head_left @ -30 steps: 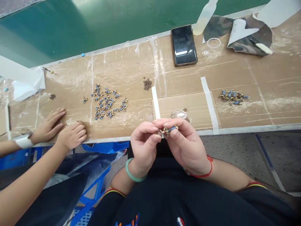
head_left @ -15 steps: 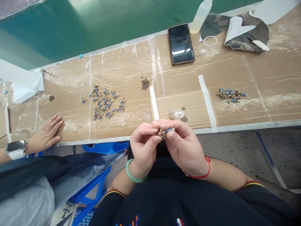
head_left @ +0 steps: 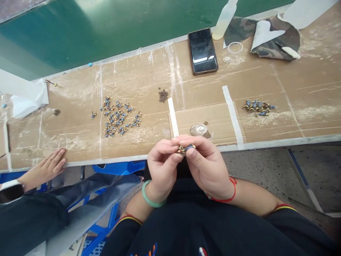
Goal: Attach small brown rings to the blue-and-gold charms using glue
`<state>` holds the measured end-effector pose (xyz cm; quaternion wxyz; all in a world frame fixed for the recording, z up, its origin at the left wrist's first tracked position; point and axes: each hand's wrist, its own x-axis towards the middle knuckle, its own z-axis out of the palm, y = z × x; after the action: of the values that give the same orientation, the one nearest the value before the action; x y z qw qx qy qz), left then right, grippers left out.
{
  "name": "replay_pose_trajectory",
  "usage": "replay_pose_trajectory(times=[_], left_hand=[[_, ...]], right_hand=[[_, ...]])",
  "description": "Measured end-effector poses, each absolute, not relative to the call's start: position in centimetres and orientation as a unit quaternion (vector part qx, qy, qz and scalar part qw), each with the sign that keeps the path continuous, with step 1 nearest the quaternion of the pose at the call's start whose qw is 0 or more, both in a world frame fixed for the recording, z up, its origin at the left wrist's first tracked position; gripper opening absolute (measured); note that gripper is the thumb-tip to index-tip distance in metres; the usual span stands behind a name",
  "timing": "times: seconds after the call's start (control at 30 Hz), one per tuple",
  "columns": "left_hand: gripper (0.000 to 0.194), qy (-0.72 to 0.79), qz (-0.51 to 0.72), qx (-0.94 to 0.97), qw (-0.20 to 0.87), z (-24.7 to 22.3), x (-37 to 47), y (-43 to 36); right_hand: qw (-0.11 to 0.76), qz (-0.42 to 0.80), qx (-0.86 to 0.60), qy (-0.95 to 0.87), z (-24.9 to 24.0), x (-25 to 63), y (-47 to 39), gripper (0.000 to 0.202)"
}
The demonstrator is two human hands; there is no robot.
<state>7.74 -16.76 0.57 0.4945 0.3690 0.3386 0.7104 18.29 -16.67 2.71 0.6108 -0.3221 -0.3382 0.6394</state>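
Close to my body, past the table's front edge, my left hand [head_left: 163,163] and my right hand [head_left: 206,165] pinch one small blue and gold figure [head_left: 188,147] between thumbs and fingertips. Fingers partly cover it. Just beyond my hands, a clear round dish [head_left: 198,129] rests on a cardboard piece [head_left: 202,113] edged by white strips. Left of that lie a small heap of brown rings [head_left: 163,95] and a large group of similar blue and gold figures [head_left: 115,119]. A smaller group of figures [head_left: 258,106] lies to the right.
A phone [head_left: 203,51], a translucent bottle [head_left: 224,21], a clear ring-shaped lid [head_left: 235,47] and camouflage cloth [head_left: 277,39] lie along the back. Another person's hand [head_left: 49,165] is at the front edge on the left, above a blue stool [head_left: 118,168].
The other person's hand has slid left and toward the table's front edge. My hands keep nearly the same pinch on the figure. The view has shifted slightly.
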Motion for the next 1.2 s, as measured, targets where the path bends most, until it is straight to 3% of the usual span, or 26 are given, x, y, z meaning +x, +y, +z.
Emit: replay_pose_trajectory(times=[0.23, 0.5, 0.77, 1.03, 1.2], left_hand=[[0.007, 0.350, 0.717, 0.392, 0.458, 0.5, 8.4, -17.2], [0.034, 0.349, 0.698, 0.519, 0.348, -0.9, 7.9, -18.2], [0.041, 0.381, 0.682, 0.590, 0.205, -0.6, 7.5, -18.1], [0.052, 0.353, 0.695, 0.605, 0.164, -1.2, 8.0, -17.6], [0.061, 0.325, 0.680, 0.625, 0.205, -1.4, 7.4, -17.6]], right_hand=[[0.647, 0.584, -0.335, -0.359, 2.1, 17.9, -16.8, 0.005], [0.662, 0.544, -0.333, -0.393, 1.6, 18.0, -17.1, 0.009], [0.667, 0.510, -0.353, -0.413, 2.0, 17.7, -17.2, 0.008], [0.671, 0.507, -0.331, -0.427, 2.4, 17.5, -17.0, 0.007], [0.672, 0.491, -0.339, -0.439, 2.7, 17.6, -16.7, 0.010]])
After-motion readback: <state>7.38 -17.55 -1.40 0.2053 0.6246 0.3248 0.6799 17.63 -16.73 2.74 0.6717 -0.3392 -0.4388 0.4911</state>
